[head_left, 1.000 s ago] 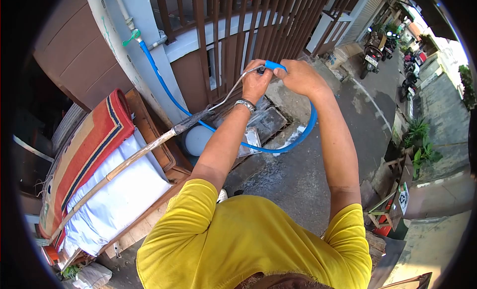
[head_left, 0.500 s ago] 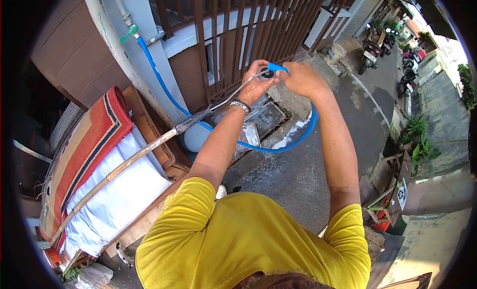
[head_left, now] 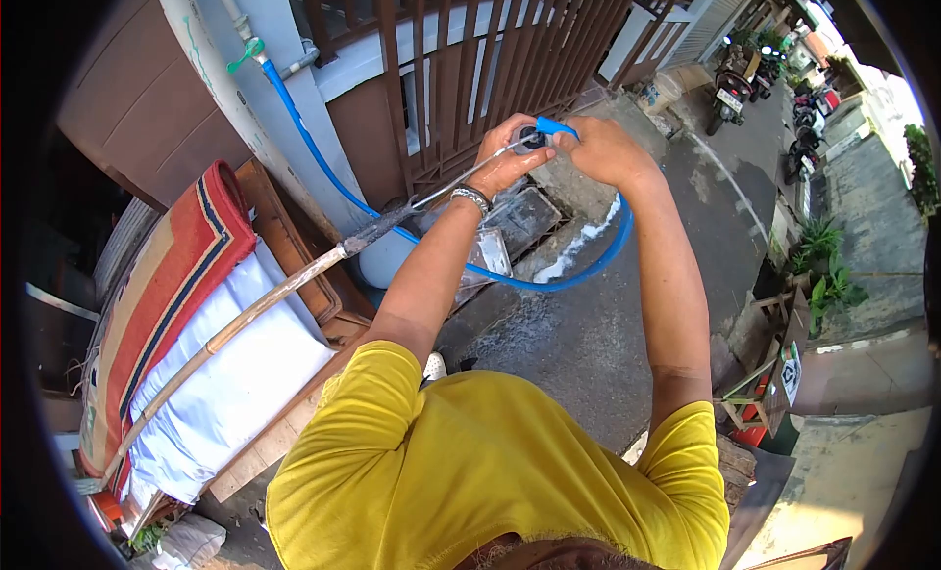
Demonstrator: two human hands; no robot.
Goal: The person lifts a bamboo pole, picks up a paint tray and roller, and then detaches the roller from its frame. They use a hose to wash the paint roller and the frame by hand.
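My left hand (head_left: pixel 504 161) is wrapped around a small clear, round, cup-like piece (head_left: pixel 532 140) with a dark middle; its exact kind I cannot tell. The fingers look wet, and a bracelet circles the wrist. My right hand (head_left: pixel 610 151) grips the end of a blue hose (head_left: pixel 557 128), its mouth at the rim of the clear piece. From there the hose loops down under my forearms and back to a tap with a green handle (head_left: pixel 255 49). A thin pale streak, like water, slants from the hose mouth toward the taped tip of a bamboo pole (head_left: pixel 377 230).
At left, the pole lies across white cloth (head_left: pixel 245 349) and a red striped rug (head_left: pixel 211 232). A brown barred gate (head_left: pixel 456 80) stands ahead. White foam (head_left: pixel 578 247) and wet ground lie below my hands. Motorcycles (head_left: pixel 730 95) are parked along the alley at right.
Both hands stay together at the clear piece and have shifted slightly right. The hose loop has moved a little up and right, and the view has turned slightly.
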